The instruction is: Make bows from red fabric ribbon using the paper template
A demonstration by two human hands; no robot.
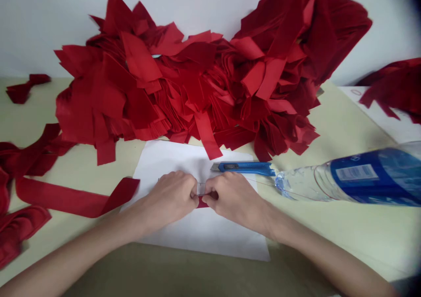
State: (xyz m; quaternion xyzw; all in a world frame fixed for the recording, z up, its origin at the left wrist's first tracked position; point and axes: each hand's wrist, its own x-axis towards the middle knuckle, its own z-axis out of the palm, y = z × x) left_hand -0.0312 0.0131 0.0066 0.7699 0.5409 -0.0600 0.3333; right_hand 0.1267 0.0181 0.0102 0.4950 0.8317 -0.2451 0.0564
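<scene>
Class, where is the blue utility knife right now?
In the head view, the blue utility knife lies across the white paper sheet's far right corner, just beyond the right hand, near the clear plastic bottle.

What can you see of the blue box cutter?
The box cutter is a slim utility knife with a bright blue body, plastic by its look, and a short silver blade showing at its left end. A darker slider sits on the body near the blade. It lies flat and roughly level across the top edge of the white paper, with its blade end over the paper. Its rear end nearly meets the cap end of the plastic bottle. No hand holds it; the right hand is just below it.
</scene>
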